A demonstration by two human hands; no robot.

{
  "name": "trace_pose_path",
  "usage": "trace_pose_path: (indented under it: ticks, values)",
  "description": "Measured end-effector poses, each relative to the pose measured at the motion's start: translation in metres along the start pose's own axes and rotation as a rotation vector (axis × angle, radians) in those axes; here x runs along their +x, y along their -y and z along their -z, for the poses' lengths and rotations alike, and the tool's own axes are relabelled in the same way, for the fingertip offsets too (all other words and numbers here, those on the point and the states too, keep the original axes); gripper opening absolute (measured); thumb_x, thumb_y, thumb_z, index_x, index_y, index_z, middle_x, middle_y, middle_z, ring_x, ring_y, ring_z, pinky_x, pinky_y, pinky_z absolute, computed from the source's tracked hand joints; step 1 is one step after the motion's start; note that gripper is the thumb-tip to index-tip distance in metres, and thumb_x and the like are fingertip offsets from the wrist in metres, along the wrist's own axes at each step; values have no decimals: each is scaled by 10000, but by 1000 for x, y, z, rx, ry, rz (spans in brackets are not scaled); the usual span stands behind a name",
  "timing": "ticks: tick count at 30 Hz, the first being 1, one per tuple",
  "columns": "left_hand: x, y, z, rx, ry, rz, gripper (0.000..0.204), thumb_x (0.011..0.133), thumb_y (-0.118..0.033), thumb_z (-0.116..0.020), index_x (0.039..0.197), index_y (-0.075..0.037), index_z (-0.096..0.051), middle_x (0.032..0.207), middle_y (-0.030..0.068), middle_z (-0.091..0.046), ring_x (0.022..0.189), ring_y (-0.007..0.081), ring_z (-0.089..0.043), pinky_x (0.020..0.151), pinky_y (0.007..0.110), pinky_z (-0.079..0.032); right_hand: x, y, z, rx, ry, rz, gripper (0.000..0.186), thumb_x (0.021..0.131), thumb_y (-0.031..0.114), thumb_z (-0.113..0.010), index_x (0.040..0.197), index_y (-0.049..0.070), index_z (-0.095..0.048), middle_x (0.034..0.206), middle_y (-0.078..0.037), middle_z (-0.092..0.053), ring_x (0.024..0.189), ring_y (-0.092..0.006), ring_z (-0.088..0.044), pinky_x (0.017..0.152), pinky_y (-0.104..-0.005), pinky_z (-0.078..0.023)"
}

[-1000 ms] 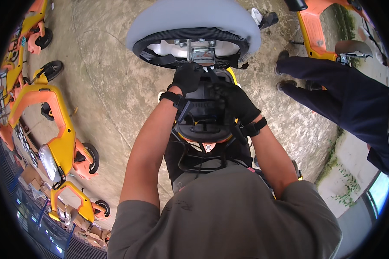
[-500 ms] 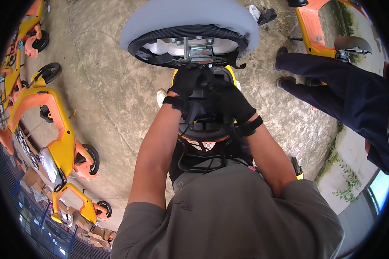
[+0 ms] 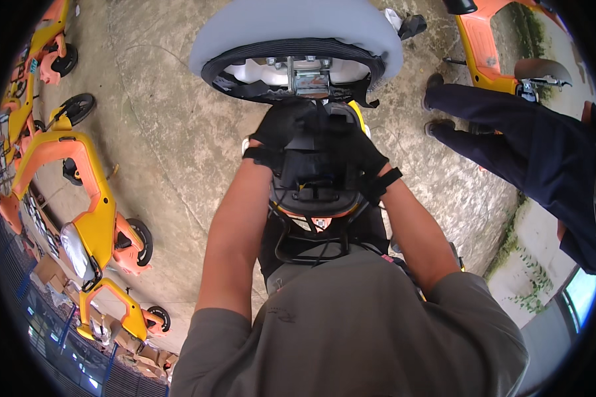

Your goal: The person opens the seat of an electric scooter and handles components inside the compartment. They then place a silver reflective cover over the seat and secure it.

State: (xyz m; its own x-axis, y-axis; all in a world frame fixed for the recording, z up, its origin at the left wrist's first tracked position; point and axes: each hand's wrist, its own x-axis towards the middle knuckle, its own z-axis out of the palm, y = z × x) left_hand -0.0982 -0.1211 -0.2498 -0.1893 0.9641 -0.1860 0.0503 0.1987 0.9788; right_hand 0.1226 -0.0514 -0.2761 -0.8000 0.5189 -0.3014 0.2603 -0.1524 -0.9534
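Note:
In front of me, a grey scooter seat (image 3: 298, 30) is tipped up, with its black-rimmed underside and metal hinge (image 3: 311, 81) facing me. Just below the hinge, both of my hands, in black gloves, are over the black compartment (image 3: 314, 193) of a yellow-edged scooter body. My left hand (image 3: 283, 124) is at the compartment's left side. On the right side is my right hand (image 3: 357, 151), its glove blending into the black parts. The fingers and anything between them cannot be made out against the dark parts. Black straps circle both wrists.
Several yellow and orange scooters, one with its frame (image 3: 99, 218) near me, stand along the left. Cardboard boxes (image 3: 49, 274) lie at lower left. On the right, a person in dark trousers (image 3: 510, 126) stands near another yellow scooter (image 3: 477, 56). The floor (image 3: 172, 132) is concrete.
My hands have spread slightly apart, the left one shifting left. More of the black compartment shows between my wrists. The seat sits a little further right in the picture.

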Motion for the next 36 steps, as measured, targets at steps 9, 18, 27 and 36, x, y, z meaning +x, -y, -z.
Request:
trace_pose_path:
  ticks: [9,18,27,36]
  values:
    - [9,-39,20,-588,198,732,234,980,-267,-501,991,-49,-585,649,-17,-521,503,42,-425,420,215,-321,23,70,14,-298,-88,-131,361,862,5,-503,1215,20,-576,1147,-113,-633,1062,-209,-586,937,-320,-441]
    - [-3,-12,9,-314,102,259,264,940,-236,-549,1051,-5,-614,776,29,-643,706,119,-606,714,269,-508,-14,83,-17,488,-34,-239,334,913,47,-538,1244,5,-552,1170,-69,-614,1116,-148,-542,984,-299,-413]
    - [1,-30,4,-760,140,504,142,915,-116,-574,1007,-15,-614,871,45,-617,805,131,-589,722,262,-477,-3,79,-32,-194,82,-5,238,903,178,-552,1097,51,-607,995,-127,-649,934,-253,-623,827,-353,-481]
    - [5,-23,2,-836,157,478,104,921,-128,-566,975,-41,-584,797,8,-556,700,106,-506,675,259,-432,34,70,-12,222,-162,-31,233,872,14,-585,1104,30,-571,954,-35,-632,849,-140,-599,786,-282,-494]
